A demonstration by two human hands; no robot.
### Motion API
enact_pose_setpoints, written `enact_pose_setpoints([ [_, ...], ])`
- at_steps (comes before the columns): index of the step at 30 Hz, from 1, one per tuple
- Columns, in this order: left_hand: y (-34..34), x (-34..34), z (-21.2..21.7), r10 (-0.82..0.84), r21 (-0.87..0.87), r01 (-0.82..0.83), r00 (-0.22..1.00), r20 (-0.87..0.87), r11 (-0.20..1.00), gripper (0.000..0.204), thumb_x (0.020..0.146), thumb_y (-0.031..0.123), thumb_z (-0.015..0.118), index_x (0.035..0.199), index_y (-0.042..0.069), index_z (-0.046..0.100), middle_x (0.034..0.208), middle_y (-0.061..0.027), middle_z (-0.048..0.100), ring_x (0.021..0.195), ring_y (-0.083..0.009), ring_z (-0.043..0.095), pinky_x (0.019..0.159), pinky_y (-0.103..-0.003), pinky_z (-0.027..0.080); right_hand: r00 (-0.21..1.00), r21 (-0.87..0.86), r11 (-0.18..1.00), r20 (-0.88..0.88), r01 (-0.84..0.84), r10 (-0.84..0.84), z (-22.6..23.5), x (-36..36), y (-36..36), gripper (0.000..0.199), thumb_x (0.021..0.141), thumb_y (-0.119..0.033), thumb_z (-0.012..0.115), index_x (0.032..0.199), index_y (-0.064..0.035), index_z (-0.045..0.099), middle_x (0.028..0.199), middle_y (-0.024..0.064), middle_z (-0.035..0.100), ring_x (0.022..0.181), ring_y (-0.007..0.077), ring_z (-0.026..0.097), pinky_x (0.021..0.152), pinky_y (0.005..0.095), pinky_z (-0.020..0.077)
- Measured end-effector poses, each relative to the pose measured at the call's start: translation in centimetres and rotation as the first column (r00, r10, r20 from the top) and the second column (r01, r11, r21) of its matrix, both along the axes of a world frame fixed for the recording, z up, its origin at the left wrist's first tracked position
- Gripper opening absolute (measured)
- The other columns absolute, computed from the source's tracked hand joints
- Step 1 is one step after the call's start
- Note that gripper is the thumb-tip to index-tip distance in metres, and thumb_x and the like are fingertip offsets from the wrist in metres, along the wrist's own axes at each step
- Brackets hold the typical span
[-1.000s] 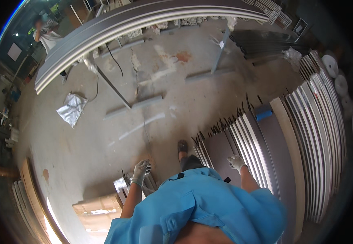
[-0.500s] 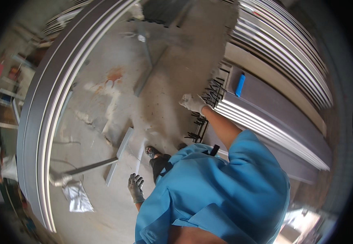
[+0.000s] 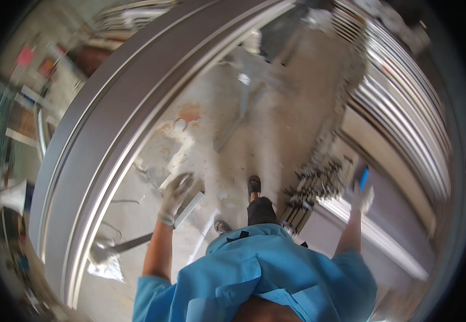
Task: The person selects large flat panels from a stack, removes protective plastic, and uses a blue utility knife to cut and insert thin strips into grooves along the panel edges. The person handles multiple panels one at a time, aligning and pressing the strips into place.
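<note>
My left hand (image 3: pixel 176 195), in a pale work glove, is held out in the air over the floor with its fingers stretched and nothing in them. My right hand (image 3: pixel 364 200), gloved too and smeared by motion, is at the stack of long grey panels (image 3: pixel 391 201) on the right. Its fingers are right beside a small blue strip-like object (image 3: pixel 363 179) on top of that stack. Whether they touch or grip it, I cannot tell.
A long grey metal profile (image 3: pixel 101 134) stretches along the left. Dark rods (image 3: pixel 319 185) stick out by the right stack, and more stacked panels (image 3: pixel 405 118) stand beyond. A thin metal bar (image 3: pixel 190 208) and silvery bag (image 3: pixel 109 267) lie on the concrete floor. Another person (image 3: pixel 12 196) is far left.
My view has swung left. My left hand has risen and moved forward from beside my body. My right hand has moved out right, from beside the rods to the blue object.
</note>
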State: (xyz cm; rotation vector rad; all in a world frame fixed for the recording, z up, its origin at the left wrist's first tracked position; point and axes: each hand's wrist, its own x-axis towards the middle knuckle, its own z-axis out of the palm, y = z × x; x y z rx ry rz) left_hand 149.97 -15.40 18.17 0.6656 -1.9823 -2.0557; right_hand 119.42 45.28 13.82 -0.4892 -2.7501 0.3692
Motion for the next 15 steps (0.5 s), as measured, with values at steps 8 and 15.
enact_pose_setpoints([
  [8,-3.5,-10.2,14.2,-0.017,-0.481,-0.099,0.972,-0.233,0.871,0.040,0.096,0.018,0.063,0.132,0.001,0.060,0.125,-0.0126,0.067,0.115,-0.0223,0.064,0.100,-0.036,0.050,0.912,-0.139,0.940,0.234,-0.312,0.337,-4.0,-11.6,4.9,0.072,0.082,-0.037,0.074,0.140,-0.0008,0.052,0.118,0.0186,0.069,0.106,0.0300,0.067,0.089,0.0404,0.0525],
  [15,-19.9,4.4,19.4,0.568,-0.734,-0.526,0.789,-0.233,0.430,0.036,0.099,0.023,0.063,0.124,-0.003,0.065,0.113,-0.0104,0.072,0.105,-0.0175,0.067,0.092,-0.030,0.054,0.893,-0.374,0.844,0.081,-0.384,0.443,-1.8,-20.1,3.2,0.063,0.093,-0.018,0.066,0.150,-0.0054,0.042,0.108,0.0161,0.069,0.090,0.0219,0.068,0.076,0.0366,0.0549],
])
